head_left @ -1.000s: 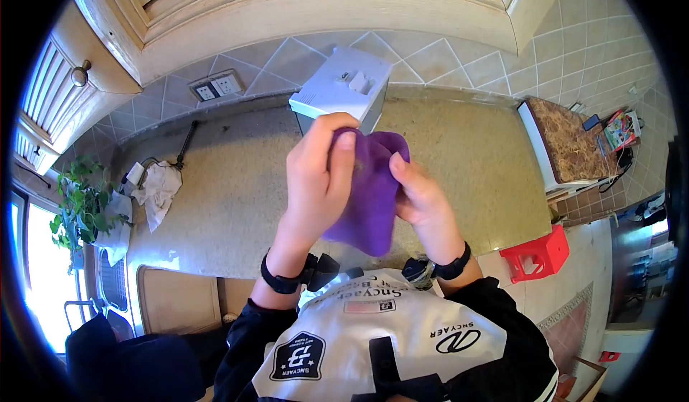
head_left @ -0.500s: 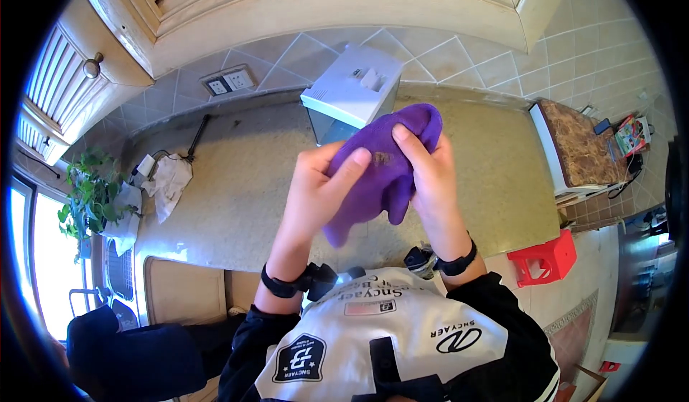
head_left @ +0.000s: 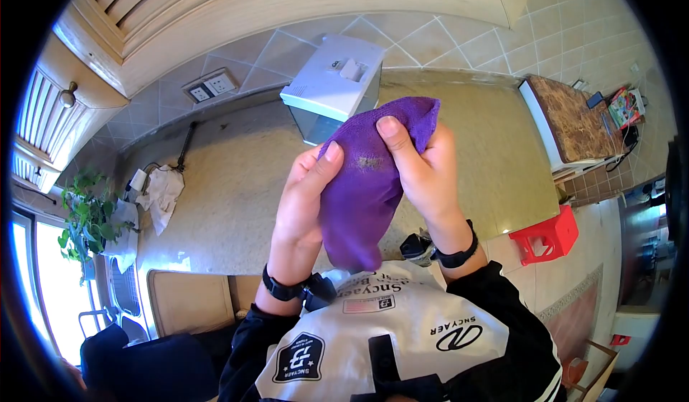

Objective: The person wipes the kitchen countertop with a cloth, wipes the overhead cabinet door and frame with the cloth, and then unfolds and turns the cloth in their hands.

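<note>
A purple cloth hangs between my two hands in the middle of the view, above the counter. Near its upper part shows a greyish-brown dirty patch. My left hand grips its left edge, thumb on top and fingers mostly hidden behind. On the opposite side my right hand pinches the upper right part, its thumb pressed on the fabric. The lower end of the cloth droops toward my chest.
Behind the cloth stands a glass tank with a white lid on the counter. A crumpled white cloth and a potted plant are at left. A brown-topped cabinet and a red stool are at right.
The cloth has been spread wider and hangs longer, its dirty patch now lower and flatter. My left hand has shifted slightly left and down. The camera view has turned a little.
</note>
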### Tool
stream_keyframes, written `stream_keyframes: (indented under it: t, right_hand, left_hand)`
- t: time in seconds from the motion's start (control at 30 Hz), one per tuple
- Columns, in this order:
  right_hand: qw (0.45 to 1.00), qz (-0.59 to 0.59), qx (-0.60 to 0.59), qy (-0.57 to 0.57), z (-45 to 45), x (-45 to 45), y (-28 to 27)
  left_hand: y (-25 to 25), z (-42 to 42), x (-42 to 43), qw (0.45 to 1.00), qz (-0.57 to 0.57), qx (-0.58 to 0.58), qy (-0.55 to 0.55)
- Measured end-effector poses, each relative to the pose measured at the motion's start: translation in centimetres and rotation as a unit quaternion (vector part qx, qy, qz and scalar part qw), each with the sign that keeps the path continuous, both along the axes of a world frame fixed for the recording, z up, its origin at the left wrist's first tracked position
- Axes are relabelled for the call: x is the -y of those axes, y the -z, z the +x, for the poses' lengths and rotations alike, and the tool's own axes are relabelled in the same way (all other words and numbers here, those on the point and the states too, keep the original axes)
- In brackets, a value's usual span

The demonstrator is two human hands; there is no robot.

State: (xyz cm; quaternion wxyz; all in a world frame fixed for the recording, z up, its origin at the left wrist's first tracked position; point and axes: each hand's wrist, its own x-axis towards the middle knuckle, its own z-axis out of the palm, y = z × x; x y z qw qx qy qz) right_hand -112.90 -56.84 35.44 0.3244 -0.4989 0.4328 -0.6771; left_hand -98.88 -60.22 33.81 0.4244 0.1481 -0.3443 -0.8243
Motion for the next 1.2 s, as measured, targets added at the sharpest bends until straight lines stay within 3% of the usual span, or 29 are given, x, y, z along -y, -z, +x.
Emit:
stream_keyframes:
  t: [0.3, 0.63, 0.73, 0.8, 0.83, 0.93, 1.07, 1.13, 1.2]
  right_hand:
    - [0.999, -0.009, -0.004, -0.051, -0.4, -0.6, -1.0]
    - [0.995, 0.019, 0.026, -0.089, -0.2, 0.3, -1.2]
    - [0.99, 0.053, 0.073, -0.107, -0.8, 0.6, -0.7]
    - [0.972, 0.061, 0.159, -0.16, -1.2, 0.6, 0.1]
    - [0.973, 0.061, 0.155, -0.16, -1.3, 0.6, 0.6]
    - [0.931, 0.044, 0.197, -0.305, -2.2, 1.1, 1.7]
    - [0.934, 0.057, 0.181, -0.302, -1.9, 0.9, 2.0]
    - [0.964, 0.045, 0.198, -0.17, -1.1, 0.9, 2.2]
    - [0.96, 0.043, 0.204, -0.189, -2.3, 0.9, 2.5]
  left_hand:
    - [0.8, 0.0, 0.4, 0.995, -0.047, -0.049, 0.077]
    - [0.3, -0.2, 0.0, 0.995, -0.019, -0.087, 0.045]
    - [-1.0, -0.1, 0.1, 0.999, -0.029, -0.012, -0.03]
    - [-1.0, 0.8, 0.9, 0.985, -0.15, 0.055, -0.066]
    - [-1.3, 0.8, 1.1, 0.985, -0.151, 0.051, -0.067]
    - [-2.4, 1.0, 1.7, 0.956, -0.235, 0.132, -0.119]
    - [-2.9, 0.3, 2.4, 0.938, -0.278, 0.162, -0.126]
    - [-3.0, -0.1, 2.6, 0.939, -0.284, 0.159, -0.115]
    - [-3.1, -0.6, 2.9, 0.938, -0.29, 0.156, -0.105]
